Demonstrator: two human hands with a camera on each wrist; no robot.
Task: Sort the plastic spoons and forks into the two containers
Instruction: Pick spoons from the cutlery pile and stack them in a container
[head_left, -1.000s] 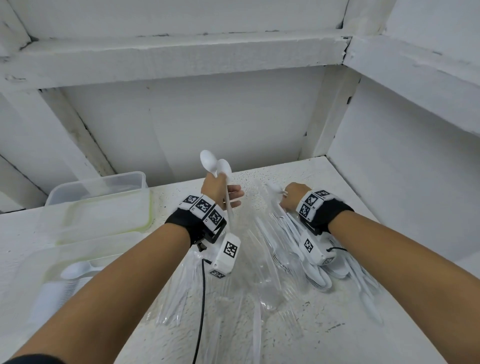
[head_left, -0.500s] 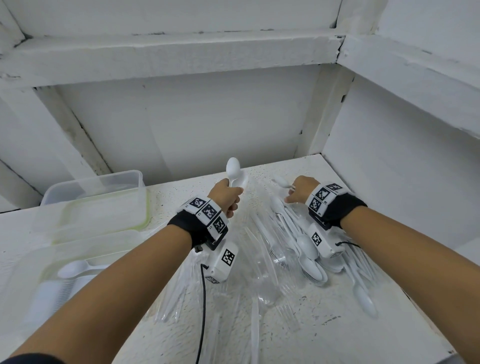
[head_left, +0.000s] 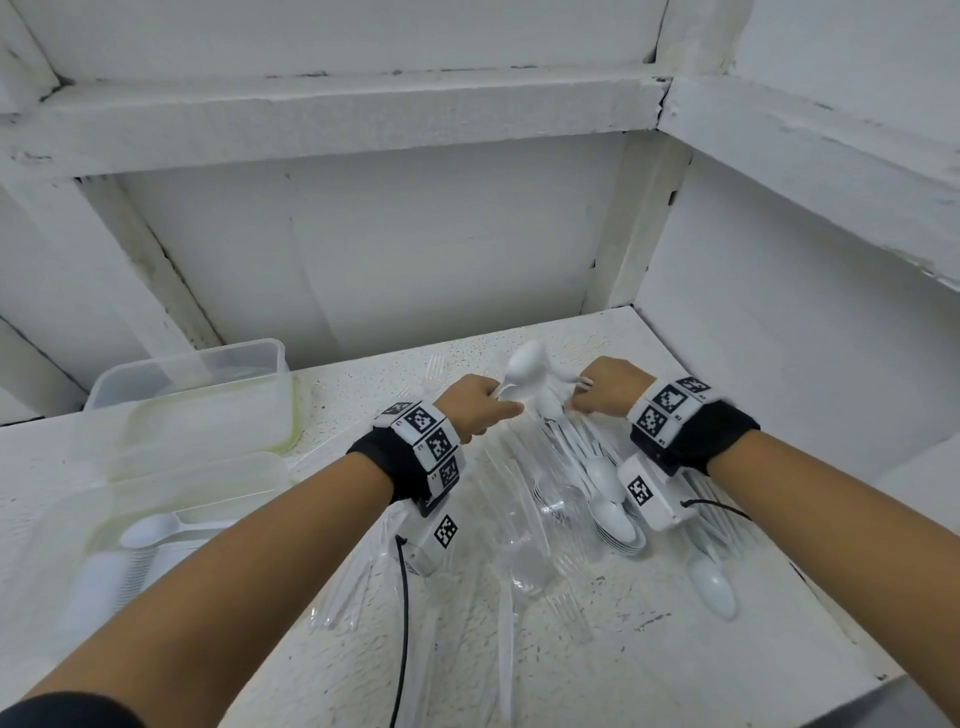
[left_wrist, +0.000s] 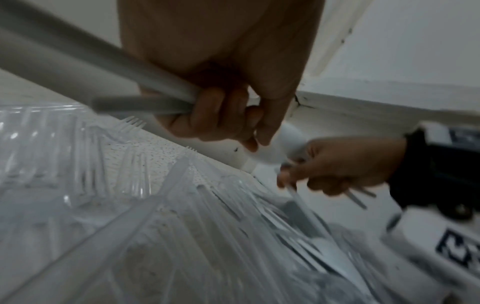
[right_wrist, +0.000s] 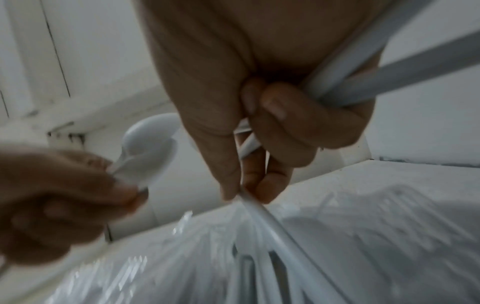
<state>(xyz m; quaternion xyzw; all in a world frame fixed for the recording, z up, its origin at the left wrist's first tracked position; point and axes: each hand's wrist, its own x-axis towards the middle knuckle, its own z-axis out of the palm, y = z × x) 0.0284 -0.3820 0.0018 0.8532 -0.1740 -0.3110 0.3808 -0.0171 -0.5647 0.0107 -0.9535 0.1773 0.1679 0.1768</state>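
Note:
My left hand (head_left: 491, 408) grips a few white spoons (head_left: 524, 364) by their handles, bowls pointing up and away. In the left wrist view its fingers (left_wrist: 221, 115) curl round those handles (left_wrist: 130, 82). Just to its right, my right hand (head_left: 584, 397) holds more white spoon handles (right_wrist: 363, 67) in its palm and pinches another spoon handle (right_wrist: 259, 207) that rises from the pile. Below both hands lies a mixed pile of clear forks (head_left: 519, 493) and stacked white spoons (head_left: 613, 514). At the left, the near clear container (head_left: 67, 525) holds white spoons (head_left: 150, 530).
A second clear container (head_left: 208, 364) stands behind the near one, with a lid on the stack between them. The shelf's back wall and right wall (head_left: 779, 312) close in near the hands. One white spoon (head_left: 714, 587) lies apart near the shelf's right front edge.
My left hand has carried its spoons down and to the right, up to the right hand. The right hand has stayed at the far end of the pile.

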